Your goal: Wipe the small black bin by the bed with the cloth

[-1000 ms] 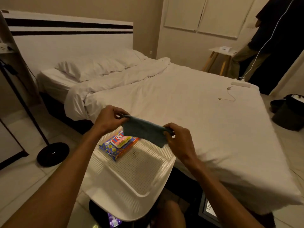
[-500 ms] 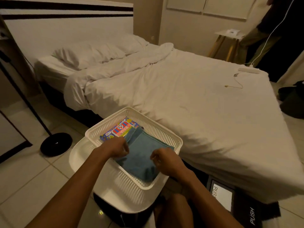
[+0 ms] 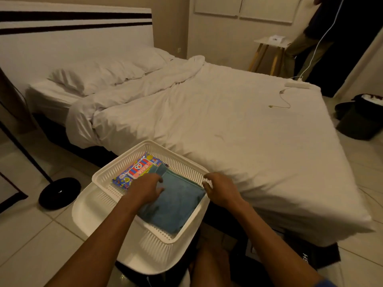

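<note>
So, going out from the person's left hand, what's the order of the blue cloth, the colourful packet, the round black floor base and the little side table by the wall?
From the left hand:
1. Blue cloth, folded in the white basket, directly under the hand.
2. Colourful packet, just beyond the hand, in the same basket.
3. Round black base, on the floor to the left.
4. Side table, far across the bed by the wall.

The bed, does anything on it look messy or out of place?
Yes. The duvet is bunched and rumpled below the pillows, and a loose charging cable lies on the sheet near the far corner.
</note>
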